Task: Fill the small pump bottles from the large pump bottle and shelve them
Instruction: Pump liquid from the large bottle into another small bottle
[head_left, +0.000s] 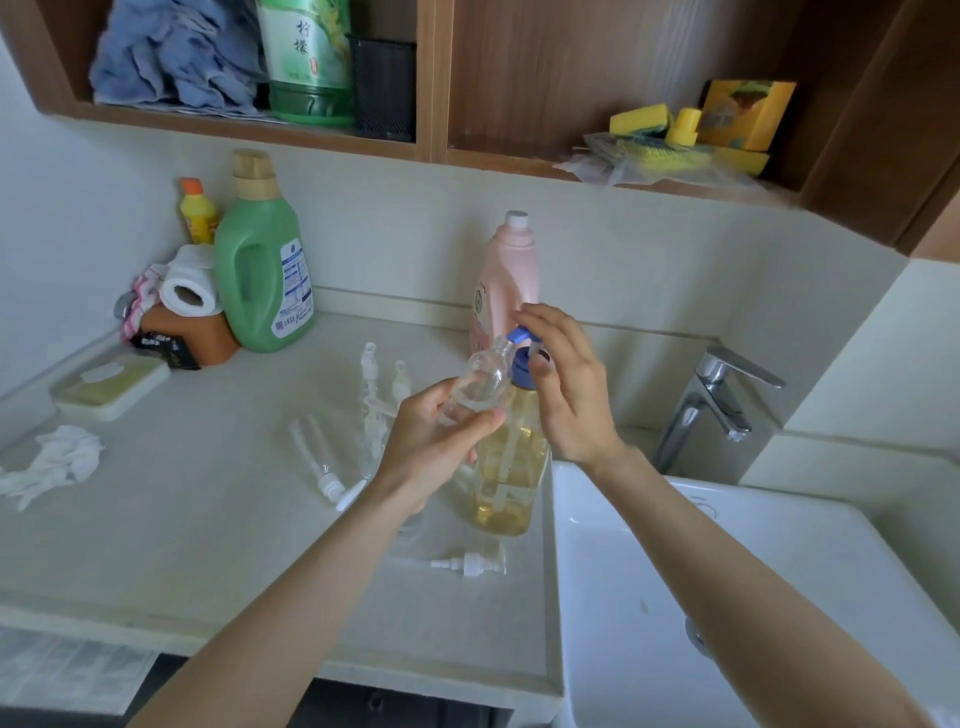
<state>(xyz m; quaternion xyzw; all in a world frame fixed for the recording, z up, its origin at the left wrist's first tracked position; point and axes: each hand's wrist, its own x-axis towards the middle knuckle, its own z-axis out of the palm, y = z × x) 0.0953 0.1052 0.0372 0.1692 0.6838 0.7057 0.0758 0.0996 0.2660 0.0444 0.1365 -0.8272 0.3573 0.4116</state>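
Pale counter, white sink, wooden shelves above.

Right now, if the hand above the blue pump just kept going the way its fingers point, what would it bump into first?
Probably the pink bottle. The right hand rests over the blue pump head, its fingers reaching up and left toward that bottle. Depth is hard to judge, so they could pass in front of it.

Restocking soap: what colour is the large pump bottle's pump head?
Blue: the large pump bottle has a blue pump head, clearest in the head view.
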